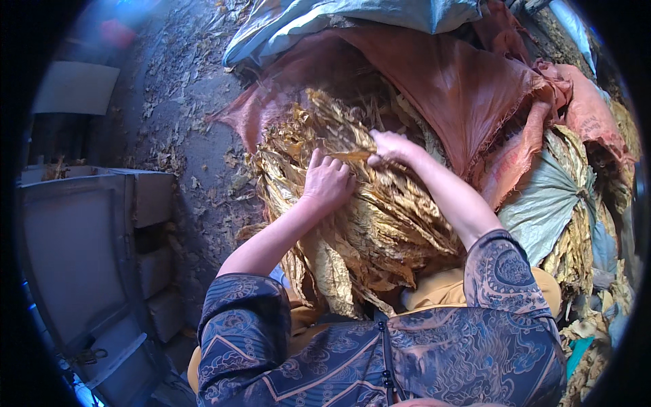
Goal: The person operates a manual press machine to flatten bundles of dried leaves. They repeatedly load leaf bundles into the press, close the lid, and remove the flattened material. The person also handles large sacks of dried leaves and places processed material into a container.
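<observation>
A large heap of dried yellow-brown leaves (pixel 386 224), which look like tobacco, spreads before me and over my lap. My left hand (pixel 329 179) lies on top of the heap, fingers curled into the leaves. To its right, my right hand (pixel 395 147) grips a bunch of dried leaves (pixel 341 119) that points up and left, partly blurred. One orange-brown leaf (pixel 351 155) stretches between the two hands. Behind the heap, a red woven sack (pixel 432 76) lies spread open with more leaves inside its fold. My fingertips are partly hidden among the leaves.
Leaf scraps litter the dark floor (pixel 208 137) at left. A metal door panel (pixel 74 254) and stacked blocks (pixel 155 198) stand at lower left. A pale plastic sheet (pixel 356 20) lies at the far side. Leaves tied in a pale green cloth (pixel 544 203) sit at right.
</observation>
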### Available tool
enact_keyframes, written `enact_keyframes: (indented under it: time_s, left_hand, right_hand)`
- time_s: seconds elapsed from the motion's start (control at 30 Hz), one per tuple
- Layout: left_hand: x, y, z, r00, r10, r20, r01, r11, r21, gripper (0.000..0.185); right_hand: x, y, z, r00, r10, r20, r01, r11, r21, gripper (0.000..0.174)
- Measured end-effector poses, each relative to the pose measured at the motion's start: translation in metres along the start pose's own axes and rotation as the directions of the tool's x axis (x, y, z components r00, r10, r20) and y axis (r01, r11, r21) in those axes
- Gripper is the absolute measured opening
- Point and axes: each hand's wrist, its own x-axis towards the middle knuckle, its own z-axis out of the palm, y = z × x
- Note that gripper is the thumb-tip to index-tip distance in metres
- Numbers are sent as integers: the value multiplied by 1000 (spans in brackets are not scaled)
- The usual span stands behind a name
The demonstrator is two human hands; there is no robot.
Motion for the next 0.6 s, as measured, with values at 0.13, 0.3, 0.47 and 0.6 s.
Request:
enact_keyframes:
  time_s: [0.13,0.3,0.47,0.6]
  left_hand:
    - [2,4,-10,984,73,-165,-79,996,-29,16]
    - [40,10,-21,873,133,-469,-280,925,-258,15]
    - [66,18,-3,958,62,-279,-104,985,-138,34]
    - [60,10,23,1000,-22,-1,21,980,-200,31]
  right_hand:
    - [-17,-23,31,990,129,-53,-129,992,7,90]
    - [-18,-30,51,996,69,-64,-61,990,126,71]
    - [-4,2,43,939,-331,-94,340,850,403,68]
    - [-9,51,24,927,-370,-61,307,658,688,44]
